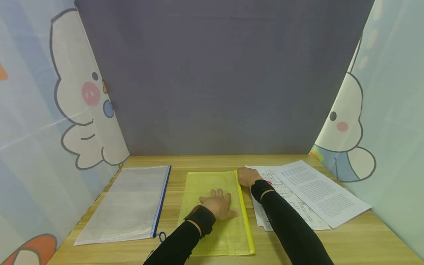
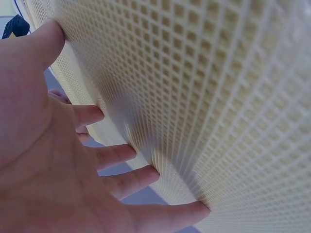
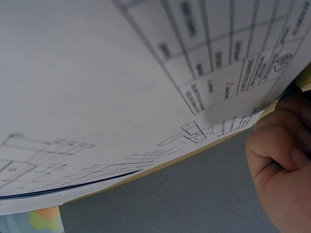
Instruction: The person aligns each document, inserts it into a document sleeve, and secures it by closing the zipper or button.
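A yellow mesh zip pouch (image 1: 202, 184) lies flat on the table, its bright yellow zip edge (image 1: 245, 213) along the right side. My left hand (image 1: 216, 206) rests on the pouch with fingers spread. In the left wrist view, the fingertips touch the mesh grid (image 2: 209, 63). At the pouch's top right corner is my right hand (image 1: 247, 177), its fingers curled at the end of the zip edge. The right wrist view shows those curled fingers (image 3: 274, 150), but what they pinch is hidden. Printed sheets (image 1: 288, 198) lie just right of that hand.
To the left lies a clear mesh zip pouch (image 1: 122, 206) with a blue zip edge (image 1: 162, 202) and a small blue loop (image 1: 162, 236) at its lower end. A text page (image 1: 318, 191) overlaps the drawing sheets. A dark panel (image 1: 218, 81) stands behind the wooden table (image 1: 175, 195).
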{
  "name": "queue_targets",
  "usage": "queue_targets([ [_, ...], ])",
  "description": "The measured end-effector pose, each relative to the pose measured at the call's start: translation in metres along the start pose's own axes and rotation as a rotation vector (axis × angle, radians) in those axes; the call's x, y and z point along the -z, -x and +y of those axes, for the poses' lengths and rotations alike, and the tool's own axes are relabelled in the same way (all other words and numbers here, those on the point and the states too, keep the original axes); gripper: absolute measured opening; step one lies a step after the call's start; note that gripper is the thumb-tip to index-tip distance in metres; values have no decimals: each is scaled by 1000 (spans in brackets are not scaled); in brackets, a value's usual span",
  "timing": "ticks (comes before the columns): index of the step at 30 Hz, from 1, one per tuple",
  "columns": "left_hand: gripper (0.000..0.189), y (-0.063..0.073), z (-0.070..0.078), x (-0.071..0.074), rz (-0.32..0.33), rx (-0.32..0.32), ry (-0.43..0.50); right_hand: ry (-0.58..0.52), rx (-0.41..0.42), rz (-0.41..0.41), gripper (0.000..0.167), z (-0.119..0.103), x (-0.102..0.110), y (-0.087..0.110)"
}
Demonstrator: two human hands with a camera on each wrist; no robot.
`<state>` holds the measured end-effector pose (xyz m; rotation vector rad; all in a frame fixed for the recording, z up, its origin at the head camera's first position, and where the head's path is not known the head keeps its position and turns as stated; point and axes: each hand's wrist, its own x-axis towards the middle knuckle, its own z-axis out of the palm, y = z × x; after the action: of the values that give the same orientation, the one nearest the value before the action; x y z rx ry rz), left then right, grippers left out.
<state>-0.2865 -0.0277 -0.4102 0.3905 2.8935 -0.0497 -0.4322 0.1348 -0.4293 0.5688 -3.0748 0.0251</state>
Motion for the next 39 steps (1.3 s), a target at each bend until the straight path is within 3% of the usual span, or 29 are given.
queue_targets([
  [31,81,-1,2,-1,6,-4,-5,-12,-55,-39,24,5,-1,-11],
  [39,80,-1,1,-2,-4,1,1,-106,-78,-12,30,11,2,-6],
])
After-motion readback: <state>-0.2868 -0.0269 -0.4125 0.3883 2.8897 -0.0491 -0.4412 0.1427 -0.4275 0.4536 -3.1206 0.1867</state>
